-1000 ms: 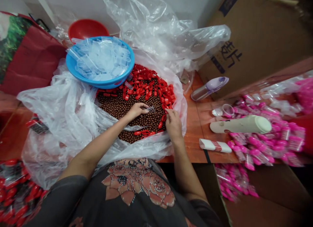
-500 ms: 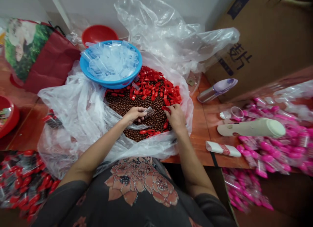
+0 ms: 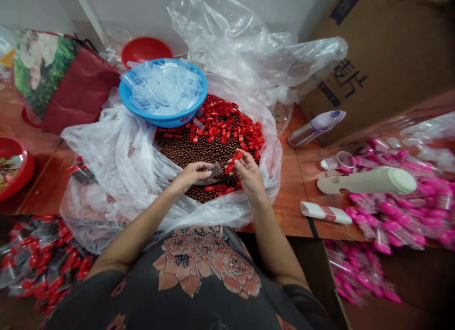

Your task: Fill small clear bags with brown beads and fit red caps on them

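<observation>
My left hand [image 3: 191,176] is closed on a small clear plastic container [image 3: 215,169], held over a spread of round brown balls [image 3: 183,152]. Close to its right, my right hand [image 3: 250,174] pinches a red plastic cap [image 3: 233,162] with an opening in it. A small gap seems to lie between cap and container. Many loose red caps [image 3: 216,126] cover the far and right parts of the balls, and several more lie just below my hands. Balls and caps rest in an opened white plastic bag [image 3: 113,152]. Whether the container holds anything is unclear.
A blue basin [image 3: 161,120] of clear containers stands behind the balls, before a red bowl [image 3: 146,49]. Rightward are a purple-lidded bottle [image 3: 316,127], a pale cylinder [image 3: 366,180], pink-capped containers [image 3: 401,221] and a cardboard box [image 3: 387,59]. Red-capped filled containers [image 3: 44,259] lie lower left.
My right hand has picked up a red cap from the right edge of the pile and brought it left beside the container. The view has shifted left.
</observation>
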`<state>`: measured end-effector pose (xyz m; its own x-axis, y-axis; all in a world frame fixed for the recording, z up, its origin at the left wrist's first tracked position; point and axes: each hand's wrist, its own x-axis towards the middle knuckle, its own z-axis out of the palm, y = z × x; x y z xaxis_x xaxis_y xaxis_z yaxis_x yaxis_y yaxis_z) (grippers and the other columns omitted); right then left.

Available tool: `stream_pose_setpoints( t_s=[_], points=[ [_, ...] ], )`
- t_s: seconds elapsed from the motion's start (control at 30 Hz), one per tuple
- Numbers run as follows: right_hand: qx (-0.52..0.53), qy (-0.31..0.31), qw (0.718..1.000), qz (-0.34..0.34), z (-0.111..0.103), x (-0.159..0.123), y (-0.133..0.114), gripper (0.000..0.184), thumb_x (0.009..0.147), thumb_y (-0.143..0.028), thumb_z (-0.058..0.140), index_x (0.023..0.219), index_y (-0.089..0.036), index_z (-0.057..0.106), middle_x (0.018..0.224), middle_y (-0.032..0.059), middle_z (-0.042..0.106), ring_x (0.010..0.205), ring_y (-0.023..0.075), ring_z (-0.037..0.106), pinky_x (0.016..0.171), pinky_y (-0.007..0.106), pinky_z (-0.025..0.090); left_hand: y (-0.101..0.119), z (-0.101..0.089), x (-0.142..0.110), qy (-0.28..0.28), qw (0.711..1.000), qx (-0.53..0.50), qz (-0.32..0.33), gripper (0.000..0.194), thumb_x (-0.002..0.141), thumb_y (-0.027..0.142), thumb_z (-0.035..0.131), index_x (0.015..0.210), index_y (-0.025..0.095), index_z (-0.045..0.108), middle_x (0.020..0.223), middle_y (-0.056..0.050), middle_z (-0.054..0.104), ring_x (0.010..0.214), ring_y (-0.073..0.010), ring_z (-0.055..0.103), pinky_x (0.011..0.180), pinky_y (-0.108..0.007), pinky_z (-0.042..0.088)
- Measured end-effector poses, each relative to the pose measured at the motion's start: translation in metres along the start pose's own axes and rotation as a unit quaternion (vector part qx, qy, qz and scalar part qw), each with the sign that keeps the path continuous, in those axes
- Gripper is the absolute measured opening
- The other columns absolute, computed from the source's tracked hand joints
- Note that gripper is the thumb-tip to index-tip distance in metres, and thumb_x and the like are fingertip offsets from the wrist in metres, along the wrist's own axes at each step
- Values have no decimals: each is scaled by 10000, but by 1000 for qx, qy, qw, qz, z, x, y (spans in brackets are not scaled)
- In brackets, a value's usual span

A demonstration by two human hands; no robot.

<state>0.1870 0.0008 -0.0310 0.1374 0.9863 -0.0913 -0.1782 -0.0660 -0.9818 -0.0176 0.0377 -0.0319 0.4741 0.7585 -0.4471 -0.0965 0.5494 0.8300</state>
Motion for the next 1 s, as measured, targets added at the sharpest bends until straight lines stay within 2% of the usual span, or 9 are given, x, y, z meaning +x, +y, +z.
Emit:
stream_pose_setpoints(
  t_s=[0.07,0.13,0.3,0.37,0.53,0.67,0.77,0.87,1.0],
  points=[
    [-7,0,1000,6,0,-2,1,508,802,-472,673,1241,-292,492,1002,20,692,769,160,683,589,276,570,-3,0,-5,-4,1000,0,-1,288,710,140,779,988,122,707,939,-59,724,776,-117,664,806,-299,549],
    [-15,-4,1000,7,0,-5,3,493,814,-455,658,1249,-290,497,993,19,689,775,161,686,619,285,575,-6,1,-8,-5,1000,-7,-1,269,724,121,762,987,124,704,945,-62,725,801,-120,669,825,-306,547],
    [-12,-11,1000,6,1,-11,3,314,836,-414,633,1104,-268,558,944,0,682,718,129,651,615,256,536,-5,2,-15,-22,997,-65,-37,243,754,78,719,992,124,701,975,-72,728,826,-129,684,830,-303,557],
    [-18,-6,1000,4,1,-14,4,313,822,-409,649,1088,-266,564,972,8,689,688,120,625,597,252,523,-3,1,-18,-32,993,-100,-48,234,769,63,694,996,119,695,981,-76,726,854,-141,694,836,-304,562],
    [-62,-1,998,-24,0,-17,10,451,830,-407,653,1262,-307,570,933,-1,673,636,121,569,606,286,524,-2,0,-21,-53,988,-138,-40,247,784,43,670,1019,116,674,1005,-96,719,908,-172,707,888,-330,556],
    [-106,-12,993,-46,3,-20,11,434,894,-432,583,1309,-305,572,899,-4,673,648,132,570,632,308,535,-3,2,-22,-60,989,-127,-40,286,763,60,704,1036,122,651,1030,-100,715,931,-181,706,891,-328,553],
    [-147,-5,987,-71,9,-23,7,398,929,-427,538,1300,-293,595,1007,22,701,829,160,641,806,356,557,-4,5,-23,-52,991,-121,-37,309,729,72,739,1017,120,638,995,-86,720,902,-172,705,866,-316,559],
    [-214,8,968,-129,15,-25,3,388,911,-392,580,1283,-289,619,1235,45,663,1109,198,621,1019,423,483,-6,6,-23,-42,992,-119,-31,320,703,82,764,989,124,626,939,-65,720,846,-149,700,841,-309,561],
    [-301,-21,935,-189,18,-26,0,347,934,-364,547,1262,-303,641,1236,46,675,1163,207,608,1055,439,454,-7,6,-24,-32,994,-106,-18,349,675,113,793,972,133,609,891,-39,713,793,-124,686,828,-302,556]
  ],
)
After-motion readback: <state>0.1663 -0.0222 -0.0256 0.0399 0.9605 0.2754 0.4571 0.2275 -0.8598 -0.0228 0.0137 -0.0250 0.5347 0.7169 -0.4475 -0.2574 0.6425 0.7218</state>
